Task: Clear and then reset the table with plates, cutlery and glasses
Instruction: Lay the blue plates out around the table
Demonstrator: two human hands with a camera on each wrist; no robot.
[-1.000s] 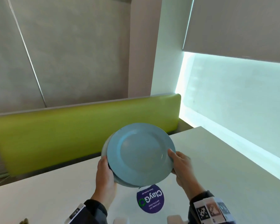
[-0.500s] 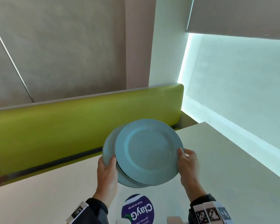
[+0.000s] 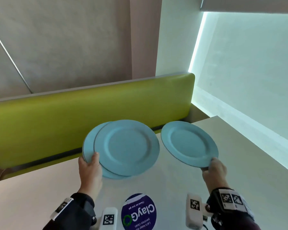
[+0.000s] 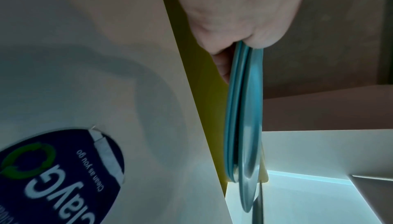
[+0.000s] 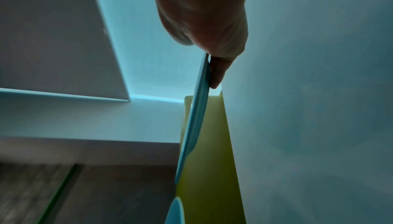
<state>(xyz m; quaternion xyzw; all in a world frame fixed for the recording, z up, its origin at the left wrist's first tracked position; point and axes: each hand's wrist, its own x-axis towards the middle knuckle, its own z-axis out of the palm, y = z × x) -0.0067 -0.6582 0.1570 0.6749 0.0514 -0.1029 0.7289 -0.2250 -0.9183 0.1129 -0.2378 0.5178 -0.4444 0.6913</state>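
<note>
A stack of light blue plates (image 3: 126, 146) hangs above the white table (image 3: 239, 163), slightly fanned. My left hand (image 3: 90, 165) grips its near left rim, thumb on top; the left wrist view shows the stack (image 4: 244, 110) edge-on, pinched in that hand (image 4: 238, 42). A single blue plate (image 3: 188, 143) is held apart to the right, over the table's far edge. My right hand (image 3: 213, 166) pinches its near rim, thumb on top and fingers beneath, as the right wrist view shows for the plate (image 5: 197, 110) and the hand (image 5: 212, 56).
A round dark blue "ClayGo" sticker (image 3: 138, 213) lies on the table near me. A lime green padded bench back (image 3: 56, 123) runs behind the table's far edge. A lit wall (image 3: 248, 80) borders the table on the right.
My right hand has lifted the top plate off the stack and carried it to the right. The left hand keeps holding the remaining plates, now lower over the table.
</note>
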